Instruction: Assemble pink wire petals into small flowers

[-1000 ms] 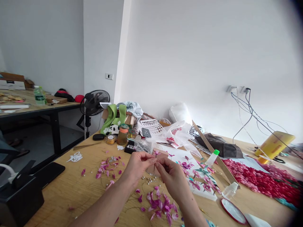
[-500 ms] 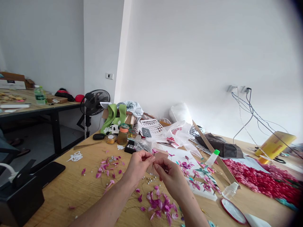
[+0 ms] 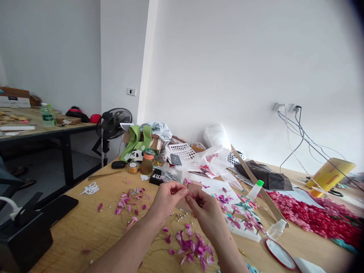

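Note:
My left hand [image 3: 170, 195] and my right hand [image 3: 201, 203] meet over the middle of the wooden table, thumb and forefinger of each pinched together. Whatever lies between the fingertips is too small and too hidden to name. Below the hands, loose white pearl beads [image 3: 180, 217] are scattered on the wood. A pile of magenta petals [image 3: 195, 246] lies near my right forearm, and more pink petals [image 3: 125, 201] are spread to the left. Just behind the fingers sits a small brown card [image 3: 193, 185]. Finished-looking pink flowers [image 3: 223, 199] rest on a white sheet to the right.
A green-capped bottle [image 3: 255, 190], a long wooden strip [image 3: 256, 178] and heaped red-pink flowers [image 3: 318, 216] stand or lie rightward. At the back are a glass jar [image 3: 148, 161] and a black box [image 3: 156, 177]. A black phone [image 3: 58, 209] lies left; a fan [image 3: 115, 123] stands beyond the table.
Both hands have barely moved, staying pinched together, with the right fingertips shifted slightly to the right. The thin dark strands seen under the fingers earlier are no longer clear.

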`<state>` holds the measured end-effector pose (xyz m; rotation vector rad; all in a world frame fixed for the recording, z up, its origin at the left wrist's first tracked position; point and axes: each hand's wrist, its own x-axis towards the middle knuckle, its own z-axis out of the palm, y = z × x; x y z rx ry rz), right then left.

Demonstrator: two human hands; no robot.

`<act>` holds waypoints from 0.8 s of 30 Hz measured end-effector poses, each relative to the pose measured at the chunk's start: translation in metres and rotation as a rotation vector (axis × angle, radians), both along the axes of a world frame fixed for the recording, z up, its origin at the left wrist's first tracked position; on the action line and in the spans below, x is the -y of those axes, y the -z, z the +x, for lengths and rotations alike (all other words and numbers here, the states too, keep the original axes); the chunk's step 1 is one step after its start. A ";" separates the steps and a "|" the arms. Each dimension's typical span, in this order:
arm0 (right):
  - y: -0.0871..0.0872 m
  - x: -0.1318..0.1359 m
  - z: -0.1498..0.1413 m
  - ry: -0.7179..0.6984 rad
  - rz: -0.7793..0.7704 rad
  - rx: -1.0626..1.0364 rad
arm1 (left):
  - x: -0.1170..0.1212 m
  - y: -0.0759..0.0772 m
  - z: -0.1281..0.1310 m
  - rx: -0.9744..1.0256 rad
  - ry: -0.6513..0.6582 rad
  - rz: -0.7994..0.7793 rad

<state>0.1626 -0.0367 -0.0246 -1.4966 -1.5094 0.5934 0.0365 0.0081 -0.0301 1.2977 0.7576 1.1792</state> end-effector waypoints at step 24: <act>-0.005 0.003 -0.003 -0.007 0.038 0.042 | 0.000 -0.003 -0.001 0.100 0.043 -0.006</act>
